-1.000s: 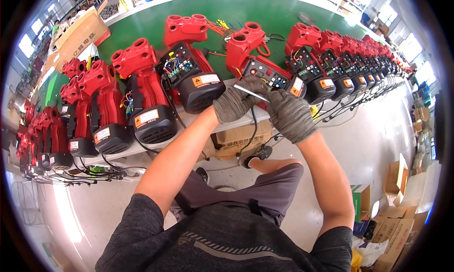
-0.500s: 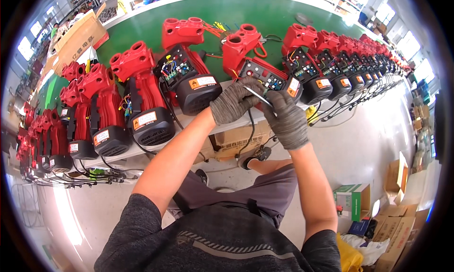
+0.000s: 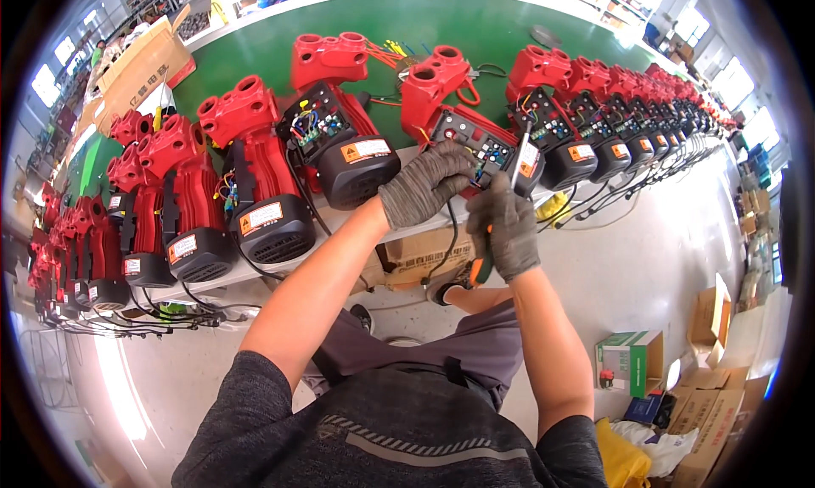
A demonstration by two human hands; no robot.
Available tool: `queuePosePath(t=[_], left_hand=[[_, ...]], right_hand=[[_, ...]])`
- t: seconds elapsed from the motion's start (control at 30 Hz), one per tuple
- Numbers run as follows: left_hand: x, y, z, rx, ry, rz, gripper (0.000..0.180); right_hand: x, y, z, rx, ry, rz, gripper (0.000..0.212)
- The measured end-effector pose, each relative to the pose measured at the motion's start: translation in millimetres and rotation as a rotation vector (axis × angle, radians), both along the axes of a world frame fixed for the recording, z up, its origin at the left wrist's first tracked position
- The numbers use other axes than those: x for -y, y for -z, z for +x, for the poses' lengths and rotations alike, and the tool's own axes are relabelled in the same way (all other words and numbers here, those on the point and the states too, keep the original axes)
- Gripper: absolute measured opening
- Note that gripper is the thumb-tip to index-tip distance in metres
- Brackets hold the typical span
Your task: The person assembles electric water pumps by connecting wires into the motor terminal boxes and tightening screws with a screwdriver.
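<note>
Swinging away from its earlier slant between both gloves, the screwdriver is now pointing away from the person, and the right hand is sitting clear of the left. From where I'm standing, the gray-gloved right fingers are curling snugly around the tool, its orange-and-dark handle poking out below the palm. Its bright shaft is running forward, leaning slightly right, beside the black end cover of a red motor. The left hand is hovering at the exposed circuit board, fingers half bent; I can't tell whether it is gripping anything. That motor is lying on the bench's near side, its long axis running from the red casting at far left to the labelled cover at near right. Similar motors are flanking it, and beyond, the green workbench is stretching back.
</note>
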State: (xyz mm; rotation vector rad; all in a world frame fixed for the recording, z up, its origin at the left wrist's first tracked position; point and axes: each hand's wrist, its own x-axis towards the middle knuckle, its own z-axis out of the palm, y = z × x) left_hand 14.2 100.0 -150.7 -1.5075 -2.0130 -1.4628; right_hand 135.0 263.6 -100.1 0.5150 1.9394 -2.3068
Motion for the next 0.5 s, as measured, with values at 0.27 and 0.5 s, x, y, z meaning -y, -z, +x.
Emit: queuePosePath(t=[0.27, 0.5], left_hand=[[-1.1, 0.0, -5.6, 0.178, 0.135, 0.008, 0.027], [0.4, -5.7, -1.2, 0.033, 0.024, -0.023, 0.024]], right_hand=[[-13.8, -2.9, -12.1, -0.811, -0.124, 1.559, 0.03], [-15.6, 15.3, -21.0, -0.739, -0.013, 1.357, 0.014]])
